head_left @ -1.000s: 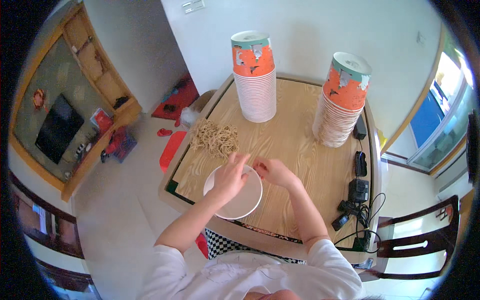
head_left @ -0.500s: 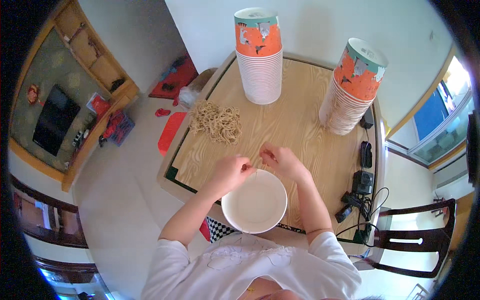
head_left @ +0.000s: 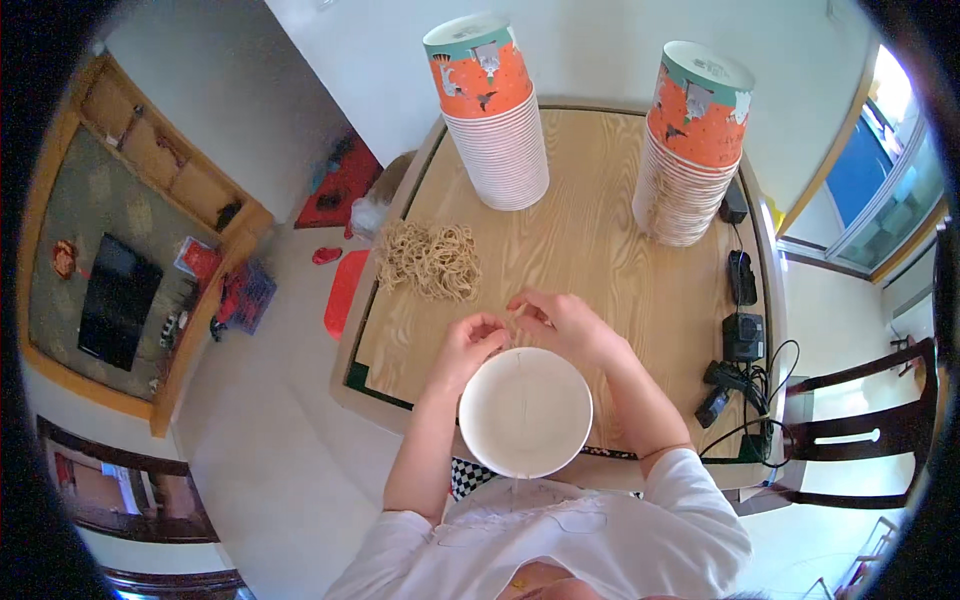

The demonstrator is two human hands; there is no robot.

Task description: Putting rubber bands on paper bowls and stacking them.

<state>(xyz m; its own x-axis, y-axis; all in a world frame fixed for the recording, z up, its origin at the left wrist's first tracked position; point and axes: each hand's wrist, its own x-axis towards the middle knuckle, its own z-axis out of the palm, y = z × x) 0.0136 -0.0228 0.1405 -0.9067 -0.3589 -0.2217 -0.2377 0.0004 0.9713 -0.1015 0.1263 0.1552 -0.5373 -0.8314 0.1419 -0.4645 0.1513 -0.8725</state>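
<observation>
A round white paper tub point(head_left: 526, 415) stands with its mouth up at the near table edge, close against my shirt. A thin string point(head_left: 521, 385) runs across its mouth from the far rim toward me. Just beyond that rim, my left hand point(head_left: 470, 350) is closed in a pinch on the string. My right hand point(head_left: 560, 322), a little farther off, has thumb and fingers pinched on string too; the ends are too fine to follow. Beyond my left hand lies a loose pile of beige strings point(head_left: 430, 260).
Two tall stacks of upside-down paper tubs, orange and green on top, stand at the back: a left stack point(head_left: 495, 150) and a right stack point(head_left: 690, 150) with beige strands along its side. Black adapters and cables point(head_left: 742, 340) lie along the right edge, near a dark chair point(head_left: 860, 435).
Both hands stay near the far rim, and the left hand has turned, its fingers now extending more toward the right hand. The view has shifted; the string across the mouth shows more plainly.
</observation>
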